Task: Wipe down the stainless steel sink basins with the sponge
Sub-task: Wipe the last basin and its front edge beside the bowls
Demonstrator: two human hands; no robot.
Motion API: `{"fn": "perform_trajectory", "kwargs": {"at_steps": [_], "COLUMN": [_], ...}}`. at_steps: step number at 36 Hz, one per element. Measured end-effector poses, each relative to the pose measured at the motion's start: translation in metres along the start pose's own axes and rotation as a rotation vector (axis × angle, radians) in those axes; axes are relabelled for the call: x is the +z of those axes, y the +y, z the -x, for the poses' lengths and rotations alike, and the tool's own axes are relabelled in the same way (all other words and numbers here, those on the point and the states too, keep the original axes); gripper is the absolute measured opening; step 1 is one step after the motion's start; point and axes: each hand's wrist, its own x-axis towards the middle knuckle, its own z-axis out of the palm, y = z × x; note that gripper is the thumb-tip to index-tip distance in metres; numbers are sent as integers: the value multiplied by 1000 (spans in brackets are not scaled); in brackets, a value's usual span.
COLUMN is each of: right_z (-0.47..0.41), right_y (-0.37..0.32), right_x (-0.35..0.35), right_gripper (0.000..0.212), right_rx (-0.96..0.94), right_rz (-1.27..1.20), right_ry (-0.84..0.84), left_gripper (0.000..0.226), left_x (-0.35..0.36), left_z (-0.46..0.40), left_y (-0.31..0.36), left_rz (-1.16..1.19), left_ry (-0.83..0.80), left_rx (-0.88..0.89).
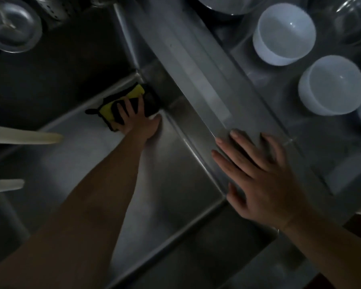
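Note:
A deep stainless steel sink basin point(175, 159) fills the middle of the dim head view. A yellow sponge with black edging point(133, 92) lies pressed into the basin's far corner, where floor and walls meet. My left hand point(138, 119) reaches down into the basin and grips the sponge, fingers spread over it. On the steel divider rim point(196, 76) at the basin's right side rests my right hand point(263, 180), flat and empty with fingers apart.
Right of the divider, a second basin holds two white bowls point(283, 34) point(331, 84) and clear glassware point(352, 19). A glass lid point(10, 24) and a perforated metal holder point(54, 7) sit at the top left. Two pale bars point(23, 137) jut in from the left edge.

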Motion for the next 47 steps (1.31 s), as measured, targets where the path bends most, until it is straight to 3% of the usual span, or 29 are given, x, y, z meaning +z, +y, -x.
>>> {"fn": "perform_trajectory", "kwargs": {"at_steps": [10,14,16,18,22,26,29,33,37,39,42,47], "right_z": [1,2,1,0,0,0,0,0,0,-2,-4,-3], "right_y": [-1,-1,0,1,0,1,0,1,0,0,1,-2], "right_x": [-1,-1,-1,-1,-2,-2,-2,-1,1,2,1,1], "right_gripper": [77,77,78,77,77,77,77,78,78,79,81,79], "right_rx": [5,-1,-5,-9,-13,-12,-16,-15,-18,-15,-10,16], "right_rz": [-5,-10,-13,-13,-5,-1,7,14,19,21,37,54], "right_ry": [-37,-35,-26,-26,-49,-60,-71,-74,-36,-26,-38,-16], "left_gripper": [77,67,61,56,50,47,46,37,44,36,28,25], "left_x": [65,71,68,61,30,-9,-21,-8,21,33,48,56], "left_z": [113,118,108,94,46,2,-4,24,65,93,151,235], "left_y": [-34,-55,-55,-48,-23,2,24,57,63,63,66,56], "left_rz": [-284,-356,-349,-306,-6,610,982,1484,1606,1687,1817,1842], "left_ry": [1,117,151,159,214,207,100,-8,-88,-158,-295,-570], "left_rx": [396,560,582,489,139,-109,-192,-159,-202,-226,-237,-244]}}
